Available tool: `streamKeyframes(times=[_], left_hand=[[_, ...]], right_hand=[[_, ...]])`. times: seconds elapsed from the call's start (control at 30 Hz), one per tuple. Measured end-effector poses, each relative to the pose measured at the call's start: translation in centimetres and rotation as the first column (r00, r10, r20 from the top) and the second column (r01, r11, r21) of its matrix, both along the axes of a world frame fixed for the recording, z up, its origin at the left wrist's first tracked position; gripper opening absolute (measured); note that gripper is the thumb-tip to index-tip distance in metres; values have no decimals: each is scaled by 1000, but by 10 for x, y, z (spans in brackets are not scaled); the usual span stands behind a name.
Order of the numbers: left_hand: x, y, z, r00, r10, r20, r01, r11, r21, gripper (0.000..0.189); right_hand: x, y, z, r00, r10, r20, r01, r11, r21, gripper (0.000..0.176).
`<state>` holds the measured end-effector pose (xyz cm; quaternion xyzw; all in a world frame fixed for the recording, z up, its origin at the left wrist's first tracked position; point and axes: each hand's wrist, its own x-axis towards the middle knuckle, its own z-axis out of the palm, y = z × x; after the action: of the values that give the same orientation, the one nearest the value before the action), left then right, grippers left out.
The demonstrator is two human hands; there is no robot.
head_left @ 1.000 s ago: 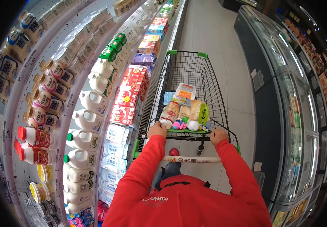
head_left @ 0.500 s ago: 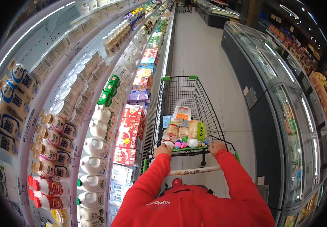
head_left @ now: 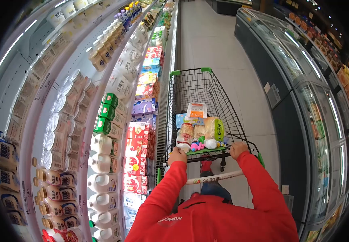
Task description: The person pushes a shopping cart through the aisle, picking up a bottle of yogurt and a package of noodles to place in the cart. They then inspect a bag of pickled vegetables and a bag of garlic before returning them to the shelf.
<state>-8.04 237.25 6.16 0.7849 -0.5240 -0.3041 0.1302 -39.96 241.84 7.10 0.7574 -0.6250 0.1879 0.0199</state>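
Both hands are on the near end of a black wire shopping cart (head_left: 223,97) with green corner pieces. At its near left corner, my left hand (head_left: 177,155) is closed around the cart's frame. My right hand (head_left: 239,149) grips the near right side. The fingers are partly hidden on both. Between them lie a clear bread bag (head_left: 185,132), a green-and-yellow packet (head_left: 219,130), a white pack with an orange label (head_left: 197,110), a small pink-and-blue item (head_left: 197,144) and a white round item (head_left: 211,144). The cart's handlebar (head_left: 215,177) runs below my forearms, near my body.
A refrigerated shelf on the left holds milk jugs (head_left: 102,182), red cartons (head_left: 136,157), green packs (head_left: 106,119) and tan-capped bottles (head_left: 55,192). Along the right stands a glass-topped freezer (head_left: 323,121). A tiled aisle (head_left: 206,44) runs ahead between them, beside the cart.
The shelves and freezer have shifted toward me as the cart and I moved forward along the aisle. A red shoe now shows under the cart. Both hands keep their hold.
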Motion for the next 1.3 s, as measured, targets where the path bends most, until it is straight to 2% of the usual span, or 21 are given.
streamKeyframes(times=[0.1,0.2,0.4,0.57,1.0,1.1,1.2,1.27,1.3], left_hand=[[-8,-38,1,1000,9,-17,-10,1000,-27,28],[-13,-80,-5,995,-94,-33,94,996,3,25],[-37,-165,11,990,-133,53,129,989,65,27],[-50,-240,-3,986,-153,70,148,987,67,27],[-91,-426,3,981,-170,93,169,985,20,24],[-106,-469,5,974,-211,84,211,977,8,28],[-118,-517,14,962,-272,33,270,961,62,29],[-124,-548,14,961,-277,24,273,957,99,29],[-127,-562,22,970,-244,3,242,965,98,30]], right_hand=[[-8,-37,2,1000,4,-8,-4,1000,-18,17],[-20,-80,6,1000,-1,-22,0,999,-41,17],[-44,-166,-2,999,54,-5,-54,993,-106,15],[-59,-238,1,999,26,-25,-28,997,-69,16],[-91,-419,10,1000,-1,28,2,999,-50,18],[-103,-463,17,1000,19,16,-19,1000,-16,18],[-120,-514,13,998,59,-3,-59,997,-58,18],[-126,-544,19,998,67,-11,-67,998,-19,17],[-130,-555,20,998,57,-20,-55,997,54,18]])
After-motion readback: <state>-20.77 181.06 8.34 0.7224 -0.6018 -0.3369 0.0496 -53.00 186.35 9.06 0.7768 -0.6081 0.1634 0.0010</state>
